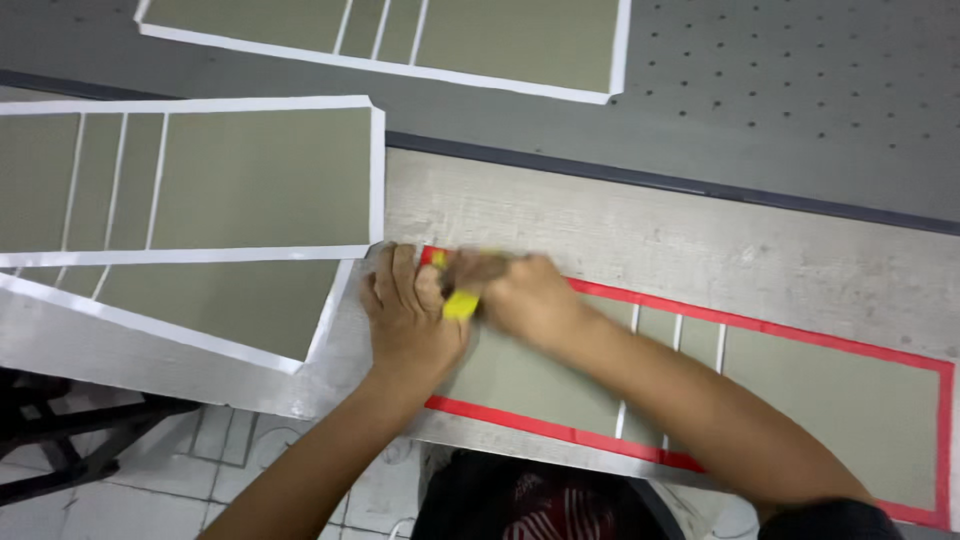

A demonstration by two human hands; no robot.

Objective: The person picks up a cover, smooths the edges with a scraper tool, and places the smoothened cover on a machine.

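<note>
Clearly, in the head view, both hands meet at the top left corner of the red-bordered panel [800,400], a long grey board sheet with a red margin that lies along the near edge of the table [650,230]. The left hand [408,318] lies flat, fingers together, pressing down on that corner of the panel; its grip is not pinching anything that I can make out. The right hand [525,295] is closed around a small yellow tool [460,304], whose tip shows between the two hands; the hand is blurred, so the exact hold cannot be told beyond a shut fist about the tool. As I judge it, the step in hand is working the red margin at this corner, rubbing or folding it down with the tool; the next move would call for steady pressure from the left hand while the tool travels along the border. By count: one red-bordered panel, made of one wide grey piece at each end with narrow strips between, the arm hiding part of them; three white-bordered panels, two overlapping [200,180] [220,305] at the left end of the table and one [400,35] on the perforated grey surface [800,100] beyond the far edge; one yellow tool; two hands.
</note>
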